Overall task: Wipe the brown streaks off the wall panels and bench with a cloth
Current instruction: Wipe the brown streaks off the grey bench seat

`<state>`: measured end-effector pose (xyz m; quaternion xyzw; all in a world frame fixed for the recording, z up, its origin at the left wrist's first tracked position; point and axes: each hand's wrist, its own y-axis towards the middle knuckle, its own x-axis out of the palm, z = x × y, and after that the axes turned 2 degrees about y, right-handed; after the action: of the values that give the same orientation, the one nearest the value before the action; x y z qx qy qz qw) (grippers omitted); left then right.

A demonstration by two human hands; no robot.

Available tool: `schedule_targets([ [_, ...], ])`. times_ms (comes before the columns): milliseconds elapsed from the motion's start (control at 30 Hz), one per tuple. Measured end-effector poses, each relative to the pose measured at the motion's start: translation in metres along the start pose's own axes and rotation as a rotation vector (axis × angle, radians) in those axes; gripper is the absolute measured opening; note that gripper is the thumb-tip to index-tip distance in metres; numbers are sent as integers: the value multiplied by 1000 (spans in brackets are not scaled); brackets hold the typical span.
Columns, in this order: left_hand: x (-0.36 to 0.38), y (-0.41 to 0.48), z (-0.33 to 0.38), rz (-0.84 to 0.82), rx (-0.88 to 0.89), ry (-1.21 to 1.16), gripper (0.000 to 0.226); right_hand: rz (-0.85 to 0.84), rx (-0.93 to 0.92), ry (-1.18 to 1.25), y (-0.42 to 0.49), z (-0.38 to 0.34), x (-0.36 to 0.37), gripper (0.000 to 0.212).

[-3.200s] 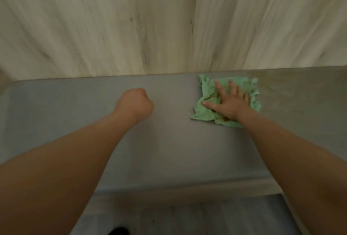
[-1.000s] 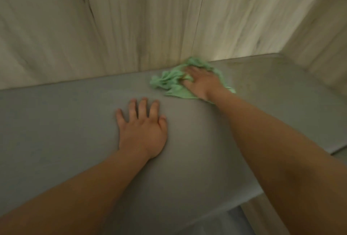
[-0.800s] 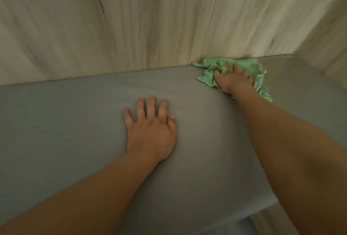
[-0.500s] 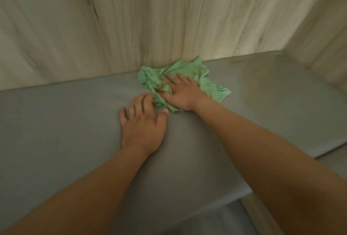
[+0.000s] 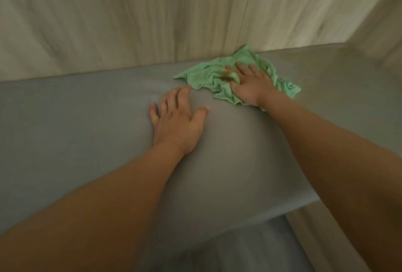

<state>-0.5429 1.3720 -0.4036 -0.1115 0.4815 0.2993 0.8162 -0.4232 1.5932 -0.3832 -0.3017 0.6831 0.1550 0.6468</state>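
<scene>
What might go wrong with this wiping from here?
The green cloth carries a brown stain by the right hand; it may smear back onto the grey bench. The cloth is bunched, so it may skip patches. The left hand lies flat close by, perhaps in the cloth's way.

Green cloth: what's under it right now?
The grey bench lies under the green cloth; the right hand presses flat on top. Whether streaks lie beneath is hidden.

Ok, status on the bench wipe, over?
Right hand flat on green cloth, pressing it to bench at wall panels. Left hand open, braced on bench, just short of cloth.
</scene>
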Motion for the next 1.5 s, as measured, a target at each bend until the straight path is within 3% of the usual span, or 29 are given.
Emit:
schedule_targets([
  [100, -2, 3, 4, -23, -51, -60, 67, -17, -96, -16, -48, -18, 3, 83],
  [400, -35, 7, 20, -227, -128, -17, 54, 12, -405, 8, -220, -26, 37, 78],
  [533, -28, -3, 49, -210, -108, 67, 53, -3, -278, 20, -237, 30, 29, 84],
  [733, 10, 1, 101, -251, 50, 170, 51, 73, 325, 85, -214, 120, 20, 106],
  [833, 26, 20, 116, -272, 103, 262, 52, 87, 507, 171, -193, 143, 14, 116],
  [1000, 49, 43, 115, -246, 178, 381, 56, 106, 537, 183, -144, 156, 4, 126],
  [1500, 72, 46, 101, -49, 238, 401, 62, 141, 372, 177, 85, 177, -49, 142],
])
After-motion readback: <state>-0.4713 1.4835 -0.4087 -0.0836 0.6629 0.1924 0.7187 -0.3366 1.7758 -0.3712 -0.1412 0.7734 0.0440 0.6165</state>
